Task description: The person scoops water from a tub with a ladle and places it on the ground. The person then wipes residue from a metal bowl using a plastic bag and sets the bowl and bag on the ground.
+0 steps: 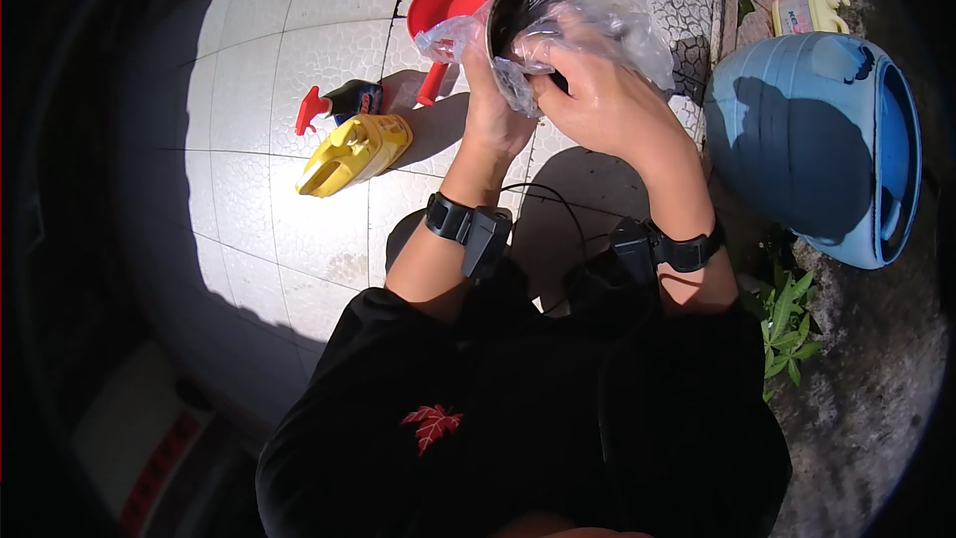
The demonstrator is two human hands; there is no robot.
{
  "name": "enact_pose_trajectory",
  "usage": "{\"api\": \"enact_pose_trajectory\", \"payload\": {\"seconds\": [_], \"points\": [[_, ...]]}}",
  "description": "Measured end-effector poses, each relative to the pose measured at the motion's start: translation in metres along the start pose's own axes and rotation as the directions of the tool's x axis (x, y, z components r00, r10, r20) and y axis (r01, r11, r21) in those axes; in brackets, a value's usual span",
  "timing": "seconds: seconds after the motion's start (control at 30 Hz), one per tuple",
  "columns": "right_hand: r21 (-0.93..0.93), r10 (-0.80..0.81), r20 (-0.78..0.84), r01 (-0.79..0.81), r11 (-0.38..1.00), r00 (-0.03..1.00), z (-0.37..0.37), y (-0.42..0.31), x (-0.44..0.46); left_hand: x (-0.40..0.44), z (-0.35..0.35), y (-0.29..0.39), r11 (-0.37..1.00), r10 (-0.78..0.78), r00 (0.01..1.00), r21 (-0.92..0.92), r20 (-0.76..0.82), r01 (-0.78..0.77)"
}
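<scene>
Clear, crinkled plastic bag (622,15) spreads across the dark, round, bowl-shaped vessel (516,5) that our left hand (488,105) holds by its side above the pale tiled floor (314,120), mouth tilted so that we look partly inside. Our left thumb lies along the near rim over a fold of plastic; the other fingers pass behind and are hidden, but the grip looks closed on the vessel. Our right hand (607,105) is bent into its mouth, fingers curled among the plastic; how tightly they close, or on what, we cannot tell.

As far as we judge, the work is midway: bag and vessel are together in our hands, yet the plastic remains bunched and loose, neither smoothed around the vessel nor parted from it. The red plastic dipper (430,5), the yellow plastic bottle (368,144) and the dark spray bottle with a red trigger (351,98) remain unheld nearby.
</scene>
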State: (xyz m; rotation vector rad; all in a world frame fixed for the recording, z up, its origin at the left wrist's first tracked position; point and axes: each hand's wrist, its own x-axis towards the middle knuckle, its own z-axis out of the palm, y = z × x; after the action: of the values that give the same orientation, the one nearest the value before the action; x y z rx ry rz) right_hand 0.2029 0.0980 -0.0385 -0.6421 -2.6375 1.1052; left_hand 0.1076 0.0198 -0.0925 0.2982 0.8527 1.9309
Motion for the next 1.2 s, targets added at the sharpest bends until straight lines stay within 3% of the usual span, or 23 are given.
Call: {"api": "enact_pose_trajectory", "payload": {"seconds": [0.07,0.13,0.17,0.23,0.27,0.37,0.43,0.53,0.57,0.63,0.73,0.77,0.83,0.87,0.97,1.03,1.07,1.1,1.2], "points": [[0.063,0.036,0.013,-0.037,0.997,0.999,0.002,-0.001,0.000,0.001,0.001,0.000,0.999,0.016,0.999,-0.030,-0.039,-0.018],[0.010,-0.105,-0.204,0.109,0.994,0.973,0.005,-0.007,0.000,0.000,0.002,0.004,0.995,0.099,0.995,0.012,0.011,-0.099],[0.010,-0.104,-0.206,0.108,0.994,0.973,0.006,-0.010,-0.001,0.000,0.000,0.004,0.995,0.098,0.995,0.012,0.013,-0.098],[-0.047,0.003,-0.222,-0.014,0.999,0.975,0.007,-0.016,-0.002,0.000,-0.006,0.002,0.983,0.164,0.986,0.084,-0.032,-0.161],[-0.046,0.004,-0.221,-0.015,0.999,0.975,0.006,-0.016,-0.002,-0.002,0.002,0.006,0.950,0.239,0.971,0.211,-0.017,-0.230],[0.035,0.001,-0.204,0.006,0.999,0.979,-0.002,-0.018,-0.001,-0.003,-0.008,0.007,0.985,0.137,0.990,0.104,0.044,-0.140],[0.120,0.108,-0.002,-0.107,0.987,0.994,-0.016,-0.026,-0.001,-0.004,-0.006,0.008,0.973,0.165,0.984,0.151,0.073,-0.175],[0.108,0.130,0.091,-0.139,0.984,0.987,-0.019,-0.025,0.002,-0.002,-0.011,0.004,0.960,0.205,0.975,0.179,0.087,-0.218],[0.110,0.134,0.087,-0.143,0.984,0.987,-0.017,-0.023,0.001,-0.001,-0.012,0.003,0.961,0.218,0.974,0.158,0.069,-0.226],[0.158,0.029,-0.095,-0.014,0.987,0.995,-0.010,-0.019,-0.004,-0.003,-0.012,0.005,0.973,0.188,0.981,0.126,0.045,-0.192],[0.145,0.062,-0.122,-0.044,0.988,0.991,-0.011,-0.028,-0.004,-0.004,-0.007,0.008,0.978,0.165,0.986,0.129,-0.013,-0.162],[0.146,0.064,-0.120,-0.046,0.988,0.991,-0.014,-0.029,-0.004,-0.005,-0.006,0.008,0.973,0.169,0.985,0.166,-0.045,-0.160],[0.163,0.116,0.075,-0.127,0.978,0.990,-0.021,-0.027,-0.002,-0.004,-0.005,0.007,0.985,0.131,0.991,0.116,-0.032,-0.126],[0.164,0.117,0.074,-0.128,0.978,0.990,-0.020,-0.025,-0.002,-0.003,-0.004,0.005,0.978,0.156,0.988,0.138,-0.007,-0.153],[0.039,0.024,-0.001,-0.024,0.999,1.000,-0.015,-0.019,-0.002,-0.001,0.000,0.006,0.966,0.181,0.983,0.180,0.029,-0.184],[0.146,0.057,-0.174,-0.032,0.989,0.983,-0.015,-0.016,-0.001,0.000,0.001,0.006,0.995,0.094,0.995,-0.026,-0.042,-0.095],[0.120,0.148,-0.092,-0.137,0.983,0.985,-0.027,-0.022,-0.002,0.001,0.002,0.006,0.993,0.088,0.994,-0.074,-0.066,-0.093],[0.117,0.139,-0.084,-0.128,0.985,0.987,-0.025,-0.020,-0.003,0.003,0.004,0.005,0.988,0.082,0.993,-0.123,-0.090,-0.092],[-0.382,-0.146,-0.252,0.041,0.923,0.957,-0.007,-0.014,-0.011,0.000,0.008,0.002,0.987,0.126,0.982,-0.082,-0.138,-0.139]]}}
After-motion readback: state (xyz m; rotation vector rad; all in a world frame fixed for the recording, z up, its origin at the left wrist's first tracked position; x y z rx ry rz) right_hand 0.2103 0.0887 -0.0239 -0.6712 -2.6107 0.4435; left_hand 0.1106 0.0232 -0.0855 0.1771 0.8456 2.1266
